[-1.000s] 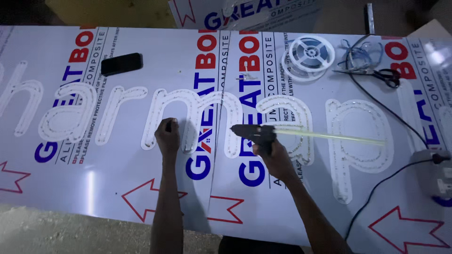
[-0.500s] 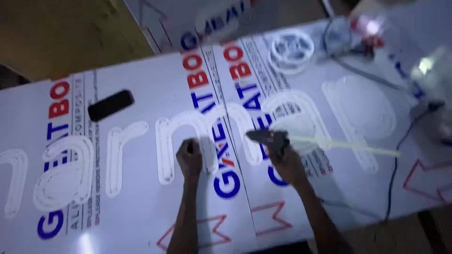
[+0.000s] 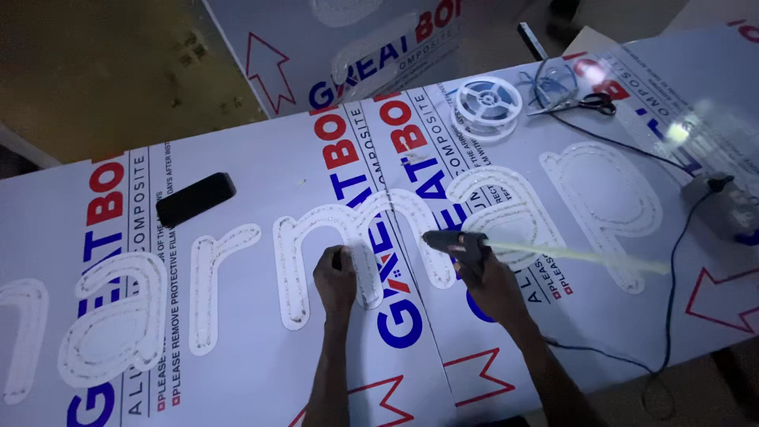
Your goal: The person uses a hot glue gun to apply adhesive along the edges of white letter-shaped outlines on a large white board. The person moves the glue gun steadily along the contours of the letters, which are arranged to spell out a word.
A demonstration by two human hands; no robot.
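Camera view has swung and tilted; hands barely shifted. Left hand (image 3: 335, 278), fingers curled, still presses down on the translucent white letter-m channel with tiny lights (image 3: 348, 245). Right hand (image 3: 490, 283) stays clenched around the black hot-glue gun with pale stick (image 3: 460, 242), nozzle just beside the m's right leg. Work continues at the same spot on the white printed composite panel (image 3: 261, 158).

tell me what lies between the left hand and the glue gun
In the head view, part of the white m-shaped letter and a panel seam separate the left hand from the glue gun.

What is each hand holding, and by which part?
The right hand grips a black glue gun by its handle, nozzle pointing left. The left hand presses on the white letter; whether it pinches something small cannot be told.
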